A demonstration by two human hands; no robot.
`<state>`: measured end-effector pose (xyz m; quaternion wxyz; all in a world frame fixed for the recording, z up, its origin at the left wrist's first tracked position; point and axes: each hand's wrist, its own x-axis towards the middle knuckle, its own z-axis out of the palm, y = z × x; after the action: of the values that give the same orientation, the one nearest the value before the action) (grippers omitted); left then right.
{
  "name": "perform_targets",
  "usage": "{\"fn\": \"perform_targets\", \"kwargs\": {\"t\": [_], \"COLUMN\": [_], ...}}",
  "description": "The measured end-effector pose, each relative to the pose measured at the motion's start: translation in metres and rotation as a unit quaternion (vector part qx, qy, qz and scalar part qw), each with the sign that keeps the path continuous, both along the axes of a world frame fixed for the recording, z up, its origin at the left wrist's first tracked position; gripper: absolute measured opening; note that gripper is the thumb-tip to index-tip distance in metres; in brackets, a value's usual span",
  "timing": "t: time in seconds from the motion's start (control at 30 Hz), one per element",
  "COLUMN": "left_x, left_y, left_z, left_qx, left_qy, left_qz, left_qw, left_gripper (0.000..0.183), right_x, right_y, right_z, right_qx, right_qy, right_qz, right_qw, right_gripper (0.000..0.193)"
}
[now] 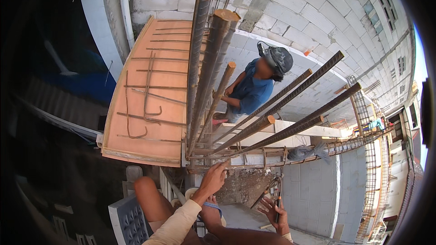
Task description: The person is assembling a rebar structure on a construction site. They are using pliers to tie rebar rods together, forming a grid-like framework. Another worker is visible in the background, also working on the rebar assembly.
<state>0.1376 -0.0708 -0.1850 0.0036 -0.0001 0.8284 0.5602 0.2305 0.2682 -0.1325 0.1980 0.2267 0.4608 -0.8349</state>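
Note:
My left hand (212, 180) reaches up to the foot of the upright ribbed steel bars (206, 72), its fingers stretched out beside the edge of the rebar cage (254, 159). I cannot make out any wire or tie at its fingertips. Lower right, my right hand (275, 214) holds a pair of pincers (278, 189) with dark, orange-marked handles. The pincers' handles are spread apart and their head points up toward the cage. A bundle of grey tie wire (303, 153) hangs on the cage further right.
A person in a blue shirt (254, 86) and cap stands behind the bars. Left of the bars, an orange plywood panel (116, 129) carries several thin rods and hooked bars (145, 90). A block wall (313, 18) rises behind. My bare knees and sandalled foot (213, 208) are below.

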Motion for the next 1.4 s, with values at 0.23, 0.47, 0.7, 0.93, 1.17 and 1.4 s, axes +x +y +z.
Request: {"fn": "perform_targets", "kwargs": {"t": [0.23,0.47,0.7,0.93,1.17,1.4], "left_x": [0.048,0.118,0.168,0.157,0.160,0.165], "left_y": [-0.064,-0.135,-0.145,-0.133,-0.142,-0.146], "left_z": [0.011,-0.013,-0.059,-0.064,-0.072,-0.084], "left_qx": [0.037,0.056,0.053,-0.022,0.035,0.019], "left_qy": [0.001,-0.030,-0.112,-0.130,-0.155,-0.164], "left_qz": [0.066,0.235,0.275,0.213,0.219,0.212], "left_qw": [0.997,0.970,0.953,0.968,0.963,0.963], "left_gripper": [0.036,0.031,0.030,0.029,0.031,0.030], "right_x": [-0.093,-0.115,-0.081,-0.080,-0.119,-0.210], "right_y": [-0.065,-0.079,-0.073,-0.074,-0.049,0.030], "right_z": [0.026,0.018,-0.077,-0.188,-0.142,-0.023], "right_qx": [0.038,0.112,0.341,0.575,0.623,0.731], "right_qy": [0.236,0.266,0.210,0.130,0.228,0.299], "right_qz": [0.001,0.021,0.087,0.169,0.108,-0.124], "right_qw": [0.971,0.957,0.912,0.790,0.740,0.601], "right_gripper": [0.045,0.037,0.020,0.030,0.027,0.023]}}
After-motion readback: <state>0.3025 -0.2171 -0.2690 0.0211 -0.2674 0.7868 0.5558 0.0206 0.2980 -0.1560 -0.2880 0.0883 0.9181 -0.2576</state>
